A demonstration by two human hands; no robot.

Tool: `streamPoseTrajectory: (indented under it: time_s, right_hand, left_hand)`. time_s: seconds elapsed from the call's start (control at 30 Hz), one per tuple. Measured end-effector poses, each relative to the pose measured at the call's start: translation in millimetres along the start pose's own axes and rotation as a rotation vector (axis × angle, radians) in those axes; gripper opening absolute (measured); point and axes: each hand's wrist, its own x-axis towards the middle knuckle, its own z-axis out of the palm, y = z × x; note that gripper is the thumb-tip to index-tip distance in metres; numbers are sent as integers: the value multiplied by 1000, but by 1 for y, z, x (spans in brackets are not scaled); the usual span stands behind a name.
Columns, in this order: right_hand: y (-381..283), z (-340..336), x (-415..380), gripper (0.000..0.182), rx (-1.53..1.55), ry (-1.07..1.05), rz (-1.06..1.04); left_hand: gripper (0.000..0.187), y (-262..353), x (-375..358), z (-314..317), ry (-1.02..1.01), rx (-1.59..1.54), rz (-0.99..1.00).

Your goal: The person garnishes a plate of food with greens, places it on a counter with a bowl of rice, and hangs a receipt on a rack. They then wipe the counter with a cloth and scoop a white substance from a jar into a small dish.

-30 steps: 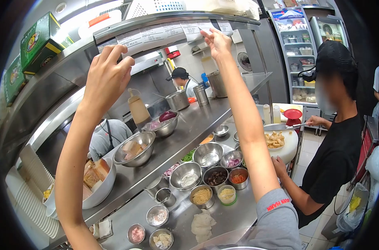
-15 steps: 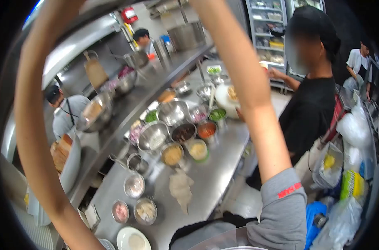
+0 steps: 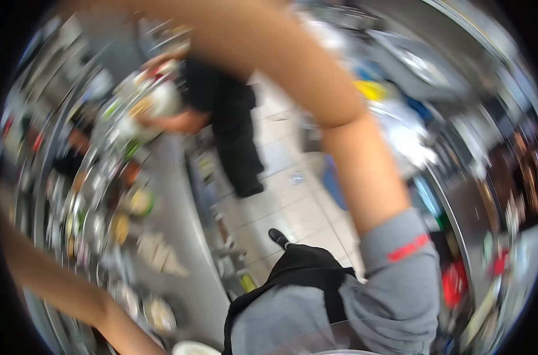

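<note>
Both of my arms are raised close to the camera, and neither hand shows. My right forearm (image 3: 269, 53) bends at the elbow and runs out past the upper left edge. Lower down, my left forearm (image 3: 62, 290) crosses the left corner and leaves at the side. What either hand holds or touches is out of sight. Beneath the left arm is the steel worktable (image 3: 183, 219), with pale flat pieces (image 3: 159, 254) lying on it. A bowl of pale food (image 3: 159, 313) and a white plate (image 3: 195, 348) sit nearer to me. Much is smeared by motion.
A co-worker in black (image 3: 230, 124) stands at the table's far end, hands by a white bowl (image 3: 162, 97). Several blurred containers line the table's left side. Tiled floor (image 3: 280, 201) lies between the table and bags (image 3: 399, 130) on the right.
The view has swung right and downward, bringing the floor and my apron into sight. The table has shifted left in the picture. Both arms remain raised, the right now crossing the upper part.
</note>
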Motion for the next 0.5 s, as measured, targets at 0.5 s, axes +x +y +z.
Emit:
streamPoseTrajectory:
  time_s: [0.5]
  right_hand:
    - [-214, -282, -316, 59, -987, -551, -34]
  left_hand:
    - [69, 487, 69, -45, -878, -3349, -1510]
